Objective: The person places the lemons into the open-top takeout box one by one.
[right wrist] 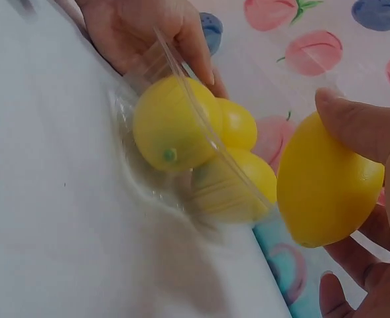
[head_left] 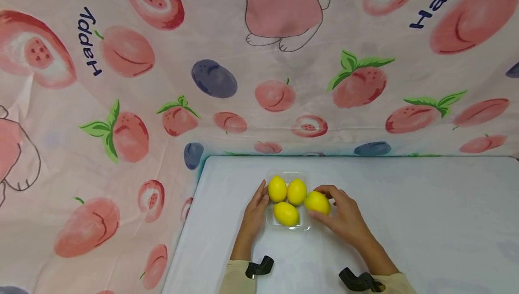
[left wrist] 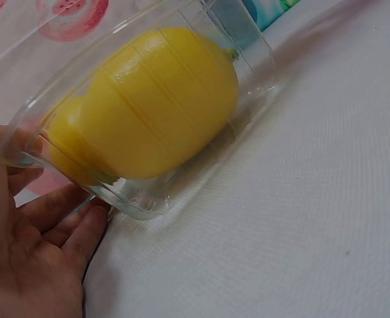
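Observation:
A clear plastic container [head_left: 303,227] stands on the table with three yellow lemons inside. Two lemons, a left one [head_left: 277,189] and a right one [head_left: 297,192], sit in its far half; another lemon [head_left: 286,214] lies nearer. My left hand [head_left: 254,213] rests along the container's left side; in the left wrist view its fingers [left wrist: 82,232] touch the end wall low down. Between thumb and fingers, my right hand [head_left: 348,221] holds a fourth lemon [right wrist: 331,182] just beyond the container's right edge. The right wrist view shows that lemon raised beside the rim.
A white cloth covers the table [head_left: 438,213]. Behind it and on the left hangs a pink curtain [head_left: 243,60] printed with fruit. Black straps, one on the left wrist [head_left: 260,267] and one on the right wrist [head_left: 361,280], sit over beige sleeves.

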The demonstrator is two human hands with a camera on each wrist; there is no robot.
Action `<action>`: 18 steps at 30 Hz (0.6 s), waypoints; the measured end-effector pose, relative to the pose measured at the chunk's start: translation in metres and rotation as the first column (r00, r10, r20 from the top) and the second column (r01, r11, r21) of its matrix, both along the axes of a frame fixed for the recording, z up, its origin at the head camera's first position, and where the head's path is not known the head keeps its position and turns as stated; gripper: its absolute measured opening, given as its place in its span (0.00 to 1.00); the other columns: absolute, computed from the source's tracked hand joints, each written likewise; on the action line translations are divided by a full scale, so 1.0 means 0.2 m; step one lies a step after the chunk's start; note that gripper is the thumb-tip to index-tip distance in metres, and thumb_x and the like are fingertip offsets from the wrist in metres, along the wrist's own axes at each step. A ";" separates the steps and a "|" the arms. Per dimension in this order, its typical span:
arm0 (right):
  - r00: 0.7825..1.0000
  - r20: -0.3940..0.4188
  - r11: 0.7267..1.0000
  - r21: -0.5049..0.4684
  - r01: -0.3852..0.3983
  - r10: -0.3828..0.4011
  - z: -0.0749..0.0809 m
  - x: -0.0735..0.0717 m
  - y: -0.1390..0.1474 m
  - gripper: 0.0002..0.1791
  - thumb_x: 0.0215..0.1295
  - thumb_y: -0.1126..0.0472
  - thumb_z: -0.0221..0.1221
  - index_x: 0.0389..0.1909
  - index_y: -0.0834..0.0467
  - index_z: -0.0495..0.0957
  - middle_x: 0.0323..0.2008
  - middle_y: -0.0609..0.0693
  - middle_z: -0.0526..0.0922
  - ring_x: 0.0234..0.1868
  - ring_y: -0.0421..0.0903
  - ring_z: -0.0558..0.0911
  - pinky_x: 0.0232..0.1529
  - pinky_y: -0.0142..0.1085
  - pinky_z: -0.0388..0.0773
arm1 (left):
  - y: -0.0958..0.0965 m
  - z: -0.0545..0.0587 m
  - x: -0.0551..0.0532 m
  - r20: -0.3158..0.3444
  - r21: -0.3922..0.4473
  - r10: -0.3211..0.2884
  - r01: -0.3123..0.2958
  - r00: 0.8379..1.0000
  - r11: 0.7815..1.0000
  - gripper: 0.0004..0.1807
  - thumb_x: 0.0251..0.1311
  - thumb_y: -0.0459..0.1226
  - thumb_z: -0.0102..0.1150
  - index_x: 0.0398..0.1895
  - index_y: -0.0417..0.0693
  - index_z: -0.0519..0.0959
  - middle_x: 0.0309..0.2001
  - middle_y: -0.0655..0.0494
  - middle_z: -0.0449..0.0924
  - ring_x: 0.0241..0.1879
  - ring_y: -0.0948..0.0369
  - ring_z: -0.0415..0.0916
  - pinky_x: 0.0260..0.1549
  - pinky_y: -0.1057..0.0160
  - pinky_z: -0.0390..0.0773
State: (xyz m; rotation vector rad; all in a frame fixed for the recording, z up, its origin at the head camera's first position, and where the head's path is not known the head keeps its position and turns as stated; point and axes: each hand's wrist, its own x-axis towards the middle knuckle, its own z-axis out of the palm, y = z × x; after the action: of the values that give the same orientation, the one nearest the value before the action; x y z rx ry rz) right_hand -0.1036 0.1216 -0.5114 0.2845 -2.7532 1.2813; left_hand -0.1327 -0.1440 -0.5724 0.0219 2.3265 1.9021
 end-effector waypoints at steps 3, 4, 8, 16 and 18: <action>1.000 0.000 1.000 -0.010 -0.014 0.014 0.01 -0.01 -0.04 0.35 0.57 0.48 0.75 0.64 0.50 0.74 0.57 0.48 0.83 0.53 0.48 0.78 0.52 0.51 0.78 | 0.00 0.00 0.00 0.002 0.004 -0.001 0.001 1.000 1.000 0.28 0.79 0.53 0.43 0.79 0.73 0.58 0.76 0.58 0.66 0.77 0.55 0.61 0.78 0.45 0.56; 1.000 -0.002 1.000 -0.014 -0.017 0.017 0.01 -0.02 -0.05 0.35 0.57 0.48 0.74 0.65 0.50 0.74 0.58 0.48 0.83 0.53 0.48 0.78 0.52 0.52 0.79 | 0.00 0.00 0.00 0.001 0.004 -0.002 0.002 1.000 1.000 0.28 0.79 0.53 0.43 0.79 0.73 0.58 0.76 0.59 0.66 0.77 0.55 0.61 0.78 0.46 0.56; 1.000 -0.016 0.999 -0.041 -0.028 0.027 0.01 -0.03 -0.09 0.34 0.58 0.46 0.74 0.64 0.48 0.76 0.59 0.48 0.82 0.53 0.47 0.78 0.52 0.52 0.81 | 0.00 0.00 -0.01 -0.003 0.006 -0.002 0.002 1.000 1.000 0.28 0.79 0.52 0.43 0.79 0.73 0.58 0.76 0.59 0.66 0.77 0.56 0.61 0.78 0.47 0.56; 0.997 -0.067 0.994 -0.097 -0.047 0.040 0.00 -0.04 -0.15 0.32 0.57 0.49 0.75 0.61 0.50 0.76 0.57 0.49 0.83 0.52 0.47 0.81 0.51 0.51 0.82 | 0.00 0.00 0.00 0.008 -0.002 0.003 -0.003 1.000 1.000 0.27 0.79 0.53 0.43 0.78 0.75 0.59 0.76 0.59 0.66 0.77 0.56 0.62 0.77 0.47 0.57; 0.997 -0.072 0.993 -0.110 -0.048 0.040 -0.01 -0.04 -0.16 0.32 0.57 0.49 0.75 0.61 0.50 0.76 0.58 0.49 0.83 0.53 0.48 0.81 0.51 0.51 0.82 | 0.00 0.00 0.00 0.015 -0.005 0.006 -0.006 1.000 1.000 0.27 0.78 0.53 0.43 0.78 0.77 0.59 0.76 0.61 0.66 0.77 0.56 0.61 0.78 0.47 0.56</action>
State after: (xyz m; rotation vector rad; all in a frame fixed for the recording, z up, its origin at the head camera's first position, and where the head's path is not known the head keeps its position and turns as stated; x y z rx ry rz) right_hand -0.1111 0.0888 -0.5142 0.3752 -2.6206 1.4014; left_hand -0.1332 -0.1439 -0.5727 -0.0005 2.3239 1.8928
